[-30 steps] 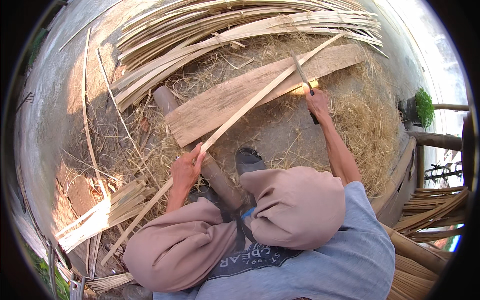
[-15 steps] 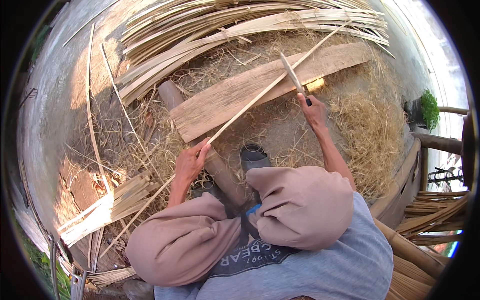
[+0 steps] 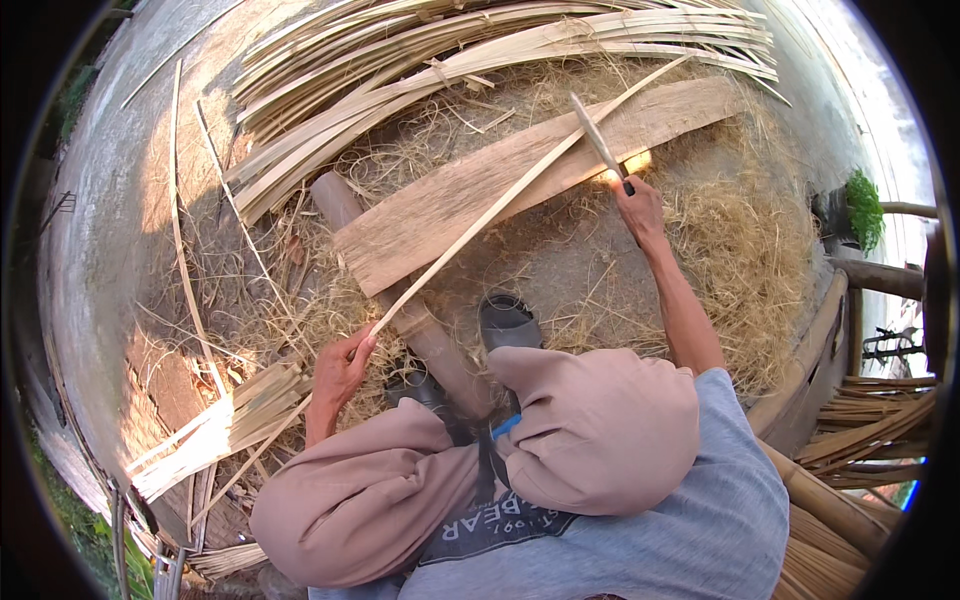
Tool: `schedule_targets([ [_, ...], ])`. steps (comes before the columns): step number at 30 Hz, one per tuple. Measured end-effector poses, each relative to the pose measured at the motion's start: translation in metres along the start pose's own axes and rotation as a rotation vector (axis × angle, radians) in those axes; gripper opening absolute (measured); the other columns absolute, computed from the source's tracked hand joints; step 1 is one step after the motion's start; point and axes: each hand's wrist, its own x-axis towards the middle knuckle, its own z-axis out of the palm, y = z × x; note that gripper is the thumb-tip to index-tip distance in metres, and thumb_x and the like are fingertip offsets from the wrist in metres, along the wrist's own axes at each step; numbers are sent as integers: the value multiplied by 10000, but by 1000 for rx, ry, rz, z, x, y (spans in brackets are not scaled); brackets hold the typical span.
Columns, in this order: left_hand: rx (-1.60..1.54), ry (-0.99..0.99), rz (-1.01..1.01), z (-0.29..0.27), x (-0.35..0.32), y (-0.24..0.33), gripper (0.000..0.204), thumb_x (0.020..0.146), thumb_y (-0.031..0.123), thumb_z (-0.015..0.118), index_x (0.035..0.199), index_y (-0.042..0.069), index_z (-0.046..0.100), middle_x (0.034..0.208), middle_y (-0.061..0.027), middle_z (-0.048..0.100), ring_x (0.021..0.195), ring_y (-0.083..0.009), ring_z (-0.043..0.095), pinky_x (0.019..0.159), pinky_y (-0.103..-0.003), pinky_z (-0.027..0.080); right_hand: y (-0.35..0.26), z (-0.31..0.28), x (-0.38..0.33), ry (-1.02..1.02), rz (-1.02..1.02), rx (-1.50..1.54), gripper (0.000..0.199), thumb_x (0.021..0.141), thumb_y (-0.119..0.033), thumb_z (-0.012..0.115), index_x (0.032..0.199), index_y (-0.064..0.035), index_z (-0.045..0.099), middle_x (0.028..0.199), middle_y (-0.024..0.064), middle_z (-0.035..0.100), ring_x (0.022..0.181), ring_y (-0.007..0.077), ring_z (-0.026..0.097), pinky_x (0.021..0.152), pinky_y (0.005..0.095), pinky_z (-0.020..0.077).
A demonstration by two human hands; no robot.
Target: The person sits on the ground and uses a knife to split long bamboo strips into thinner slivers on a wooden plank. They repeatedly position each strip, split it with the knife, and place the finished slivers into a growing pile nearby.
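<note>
Pale strip (image 3: 500, 209) slants across wooden board (image 3: 420, 220); left hand (image 3: 342, 370) closed on strip just past board's near end; right hand (image 3: 640, 208) grips knife (image 3: 605, 148); blade (image 3: 583, 110) crosses strip in view, contact unclear; curly shavings (image 3: 735, 240) around board

Matt wooden plank (image 3: 430, 220), seemingly metal knife blade (image 3: 597, 138)
</note>
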Motion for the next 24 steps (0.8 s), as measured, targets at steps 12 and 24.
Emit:
schedule_targets([
  [12, 324, 187, 62, 37, 26, 32, 335, 970, 400, 690, 929, 68, 709, 733, -181, 694, 597, -383, 639, 584, -444, 487, -150, 35, -144, -607, -195, 167, 595, 959, -594, 643, 857, -9, 672, 745, 216, 670, 723, 394, 673, 663, 484, 519],
  [24, 209, 251, 174, 56, 39, 39, 409, 1015, 400, 624, 820, 50, 544, 677, -218, 596, 655, -470, 595, 566, -533, 431, -43, -15, -29, -251, 34, -31, 631, 943, -599, 651, 799, 15, 667, 666, 233, 635, 662, 401, 664, 642, 494, 500],
])
